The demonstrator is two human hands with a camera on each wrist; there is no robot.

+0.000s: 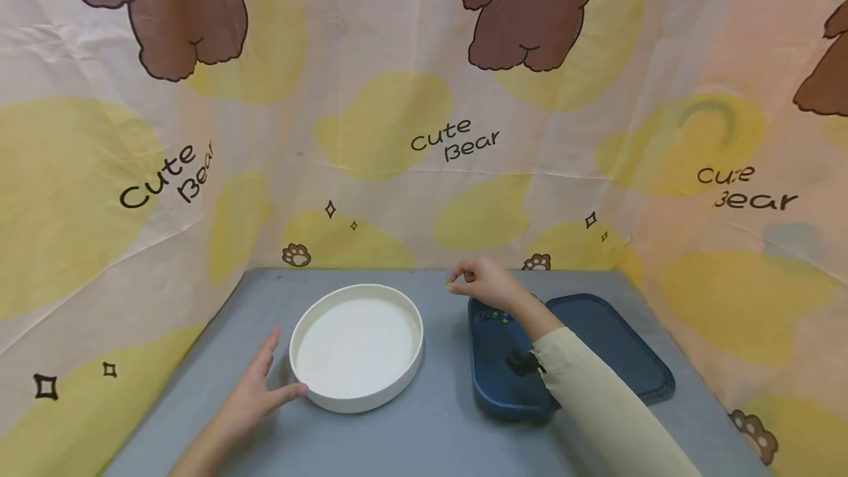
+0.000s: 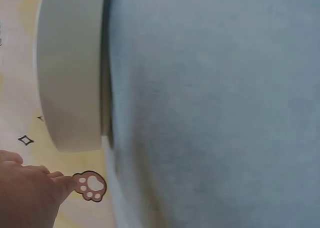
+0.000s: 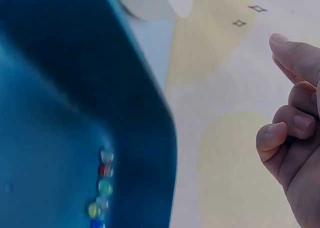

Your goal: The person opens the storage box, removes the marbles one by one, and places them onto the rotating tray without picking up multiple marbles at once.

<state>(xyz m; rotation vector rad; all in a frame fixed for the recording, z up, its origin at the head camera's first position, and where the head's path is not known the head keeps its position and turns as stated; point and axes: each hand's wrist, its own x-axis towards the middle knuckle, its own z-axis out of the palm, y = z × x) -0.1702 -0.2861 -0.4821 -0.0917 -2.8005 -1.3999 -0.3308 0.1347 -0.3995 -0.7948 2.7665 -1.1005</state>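
Observation:
A round white tray with a low wall sits on the table's left half. At its left side is my left hand, fingers spread, thumb tip right at the rim. Over the far left corner of a deep blue box, my right hand pinches a tiny greenish bead-like piece between thumb and forefinger. Its other fingers are curled in the right wrist view, where the piece is hidden. Several small glassy marbles, among them red, green, yellow and blue ones, lie along the box's inner wall.
A flat dark blue lid lies right of the box, partly behind my right sleeve. Some dark thing shows inside the box by the cuff. A patterned curtain surrounds the grey-blue table at the back and sides.

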